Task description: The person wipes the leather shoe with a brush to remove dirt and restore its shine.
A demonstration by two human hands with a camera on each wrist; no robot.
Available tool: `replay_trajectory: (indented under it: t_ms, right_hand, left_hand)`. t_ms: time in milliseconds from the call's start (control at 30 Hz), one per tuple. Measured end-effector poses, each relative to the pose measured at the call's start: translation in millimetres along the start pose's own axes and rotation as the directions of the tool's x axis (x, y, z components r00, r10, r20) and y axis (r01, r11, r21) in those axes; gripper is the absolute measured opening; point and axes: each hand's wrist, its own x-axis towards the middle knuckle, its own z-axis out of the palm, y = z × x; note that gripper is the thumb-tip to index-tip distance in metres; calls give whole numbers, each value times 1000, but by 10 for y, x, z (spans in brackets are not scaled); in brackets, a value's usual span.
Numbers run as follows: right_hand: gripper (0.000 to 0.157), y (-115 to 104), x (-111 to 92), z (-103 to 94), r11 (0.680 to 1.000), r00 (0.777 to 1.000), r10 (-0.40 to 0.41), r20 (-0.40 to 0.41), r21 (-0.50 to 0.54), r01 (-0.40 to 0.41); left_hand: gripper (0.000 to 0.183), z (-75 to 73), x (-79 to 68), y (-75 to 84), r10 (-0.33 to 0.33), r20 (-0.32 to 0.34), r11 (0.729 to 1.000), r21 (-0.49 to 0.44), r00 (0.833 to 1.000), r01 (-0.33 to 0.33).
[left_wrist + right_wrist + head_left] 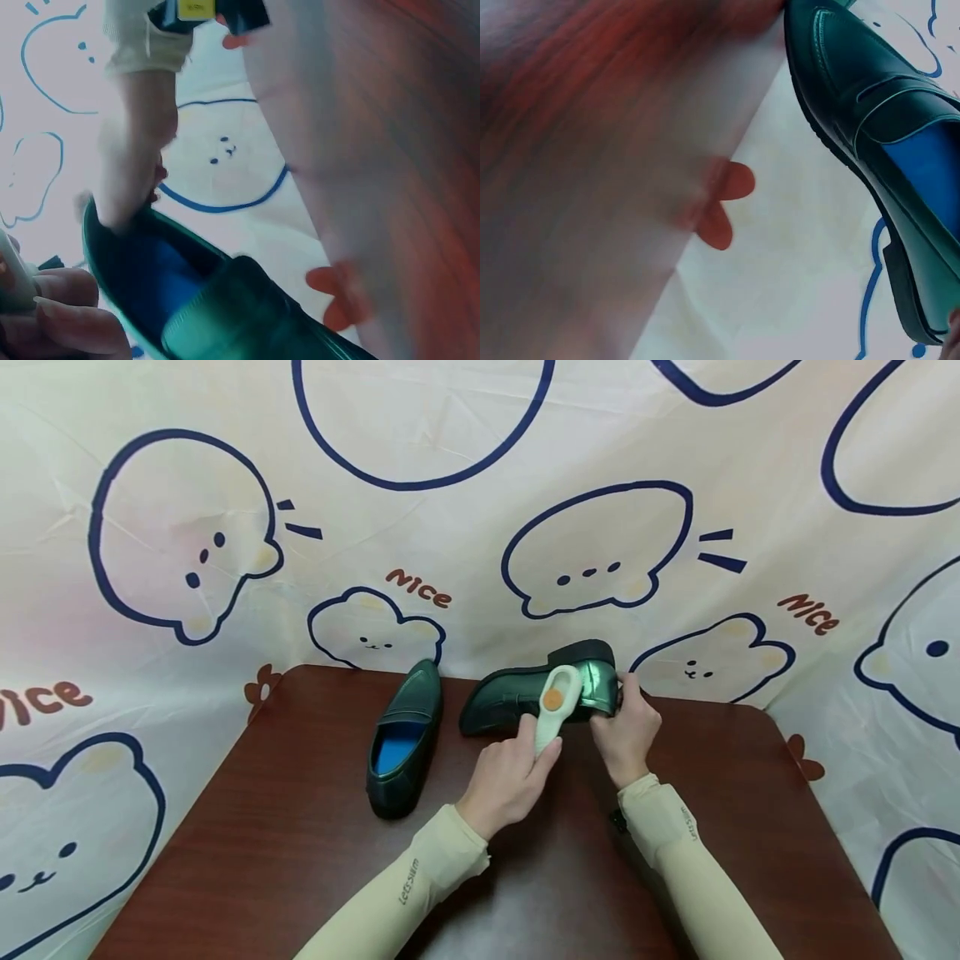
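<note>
My right hand [628, 731] grips a dark green loafer [498, 693] at its heel end. The loafer is tipped on its side, toe to the left, its black heel [581, 652] uppermost. A pale green handheld tool [551, 718] with a round orange spot is in my left hand [510, 772], its head overlapping the loafer near a bright patch at the heel. In the left wrist view, the right hand's fingers go into the loafer's blue-lined opening [161, 281]. The right wrist view shows the loafer's strap [900, 112] and blue insole.
A matching loafer [420, 693] stands upright on the brown table [285, 843], left of the held one, toe toward the back. Behind the table hangs a pale cloth [480, 543] with blue cartoon outlines, closing in the back and sides.
</note>
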Motion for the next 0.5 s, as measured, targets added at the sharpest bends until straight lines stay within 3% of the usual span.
replay_trajectory:
  t_ms: [300,500]
  right_hand:
    - [30,-122,13,-32,994,993,-104,-53,-47,101]
    - [30,-102,14,-10,992,992,-116,-54,-51,113]
  left_hand:
    - [41,123,140,203,133,-46,983,134,990,-126]
    - [38,194,186,215,138,-62,972,201,989,-123]
